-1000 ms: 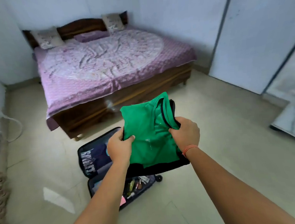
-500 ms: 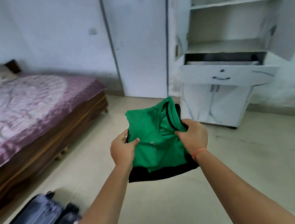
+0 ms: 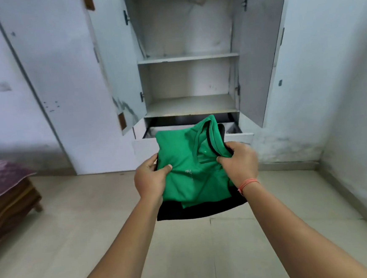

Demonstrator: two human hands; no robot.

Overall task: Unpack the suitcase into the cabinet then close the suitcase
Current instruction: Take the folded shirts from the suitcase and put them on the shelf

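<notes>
I hold a folded green shirt [image 3: 186,160] with a black garment [image 3: 197,210] under it, at chest height. My left hand [image 3: 150,178] grips the stack's left edge, thumb on top. My right hand [image 3: 239,163], with an orange thread at the wrist, grips the right edge near the collar. Straight ahead stands the white cabinet [image 3: 188,58] with both doors swung open and bare shelves. Its drawer [image 3: 144,147] below the shelves is pulled out, partly hidden behind the clothes. The suitcase is out of view.
A corner of the wooden bed [image 3: 9,203] with a purple cover sits at the left edge. A closed white door [image 3: 64,82] is left of the cabinet. Beige tiled floor [image 3: 97,222] stretches between me and the cabinet. A wall [image 3: 338,82] closes the right side.
My view has swung right from the bed and suitcase to face the cabinet, which is now closer and centred. Both hands keep the same hold on the clothes.
</notes>
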